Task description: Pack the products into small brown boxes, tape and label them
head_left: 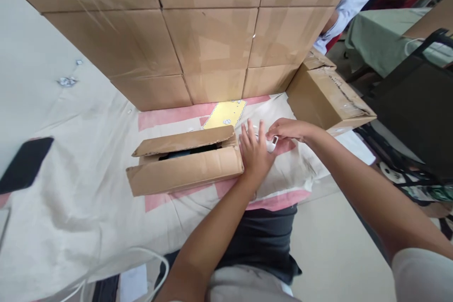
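My left hand lies with its fingers spread at the right end of a long cardboard box. The box's top flaps stand partly apart, and something dark and bluish shows in the gap. Close by on the right, my right hand has its fingers curled at a small white object with a dark rectangular opening at one end. The fingers of both hands partly cover that object, so its kind is unclear. Behind the hands a yellow printed card rests on the cloth.
Stacked cardboard boxes form a wall at the back of the cloth-covered table. Another box stands to the right. A black phone-like slab lies far left, and a white cable hangs in front. People and a dark chair are at right.
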`<state>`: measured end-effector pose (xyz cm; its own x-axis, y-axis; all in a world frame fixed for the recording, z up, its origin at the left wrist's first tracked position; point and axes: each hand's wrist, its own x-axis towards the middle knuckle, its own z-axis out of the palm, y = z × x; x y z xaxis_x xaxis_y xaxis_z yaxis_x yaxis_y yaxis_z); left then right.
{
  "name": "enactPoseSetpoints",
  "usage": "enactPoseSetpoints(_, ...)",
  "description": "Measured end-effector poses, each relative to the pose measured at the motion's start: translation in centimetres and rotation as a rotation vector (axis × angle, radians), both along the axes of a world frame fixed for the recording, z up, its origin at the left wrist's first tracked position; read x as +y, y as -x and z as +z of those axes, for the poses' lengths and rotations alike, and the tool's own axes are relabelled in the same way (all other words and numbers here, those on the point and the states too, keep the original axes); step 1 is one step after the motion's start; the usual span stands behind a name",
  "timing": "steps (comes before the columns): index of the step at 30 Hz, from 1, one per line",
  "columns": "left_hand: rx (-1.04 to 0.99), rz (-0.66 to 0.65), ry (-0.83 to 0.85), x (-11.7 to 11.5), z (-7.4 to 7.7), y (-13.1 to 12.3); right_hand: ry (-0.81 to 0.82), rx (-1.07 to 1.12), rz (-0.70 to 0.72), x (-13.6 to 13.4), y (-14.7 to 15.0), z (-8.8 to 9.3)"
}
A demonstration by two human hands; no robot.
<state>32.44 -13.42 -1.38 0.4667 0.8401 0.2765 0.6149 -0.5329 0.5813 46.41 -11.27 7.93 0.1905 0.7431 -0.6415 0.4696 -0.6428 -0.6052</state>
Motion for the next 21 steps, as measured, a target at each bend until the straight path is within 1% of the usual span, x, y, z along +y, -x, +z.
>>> enactPoseSetpoints(3,-0.057,0.046,-0.053,1.3,-0.9,0.1,0.003,-0.036,0.008,-0.7,0.2,0.3)
enactPoseSetpoints(6,-0.080,0.067,-0.089,1.2,-1.2,0.6,-0.040,-0.016,-0.042,-2.1,-0.3,1.0)
enactPoseSetpoints(9,-0.076,0.056,-0.089,1.0,-1.0,0.7,-0.156,0.018,-0.131,-4.6,-1.6,1.6)
enactPoseSetpoints(11,-0.074,0.044,-0.084,1.0,-0.9,0.6,-0.195,0.003,-0.167,-6.7,-2.5,1.6)
enactPoseSetpoints(13,-0.066,0.045,-0.072,1.0,-0.8,0.6,-0.189,-0.002,-0.201,-8.7,-3.1,1.0)
enactPoseSetpoints(16,-0.039,0.053,-0.047,1.0,-0.7,0.7,-0.170,0.048,-0.267,-10.9,-3.4,-0.6)
enactPoseSetpoints(19,-0.024,0.055,-0.034,0.9,-0.5,0.7,-0.149,0.119,-0.333,-11.9,-3.0,-2.0)
enactPoseSetpoints(21,-0.018,0.061,-0.029,0.8,-0.5,0.7,-0.141,0.138,-0.373,-12.1,-2.6,-2.4)
